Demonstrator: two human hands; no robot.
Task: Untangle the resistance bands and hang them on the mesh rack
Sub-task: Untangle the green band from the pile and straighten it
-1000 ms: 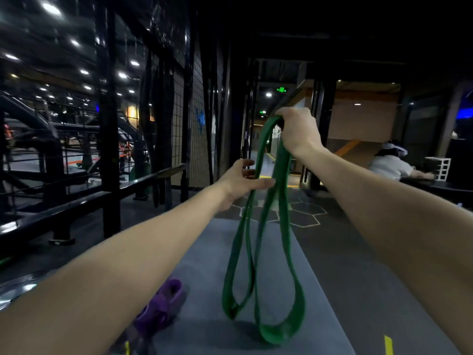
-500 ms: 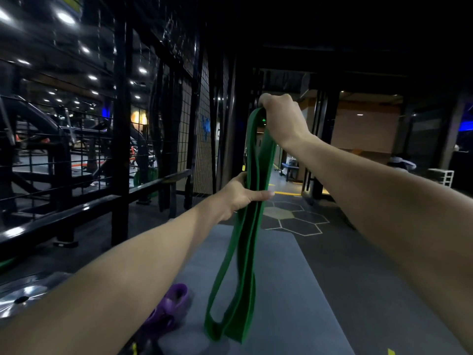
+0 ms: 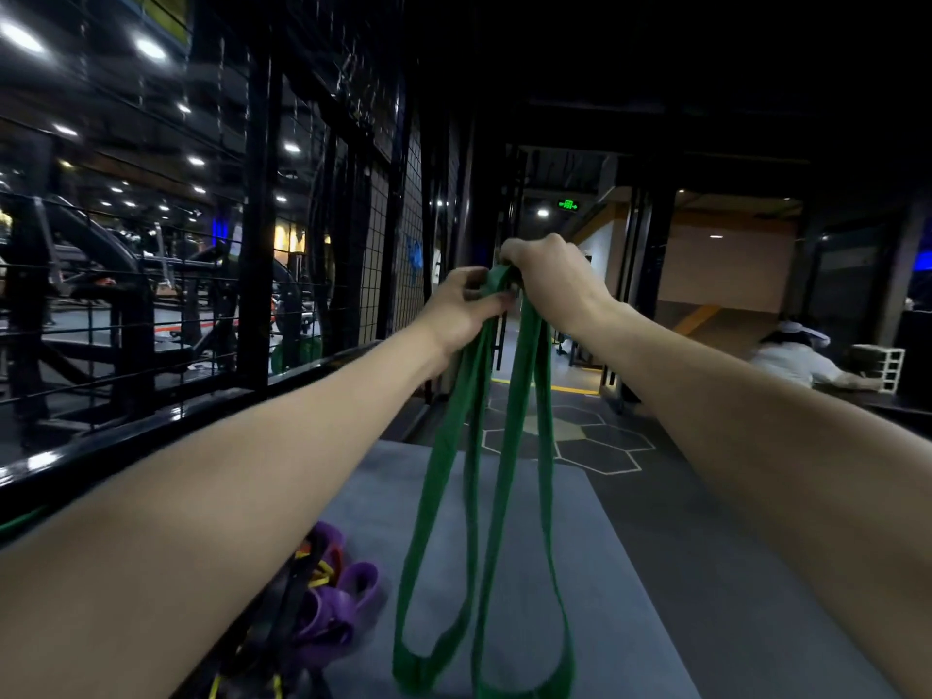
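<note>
Head view | right hand grips green band top, held high so loops hang free above mat | left hand pinches a strand beside it, likely to part loops | other bands tangled on mat | mesh rack left, near

The green resistance band hangs down in two long loops in the middle. At near left, the purple, black and yellow bands lie in a tangled heap. The mesh rack stands far left.
</note>
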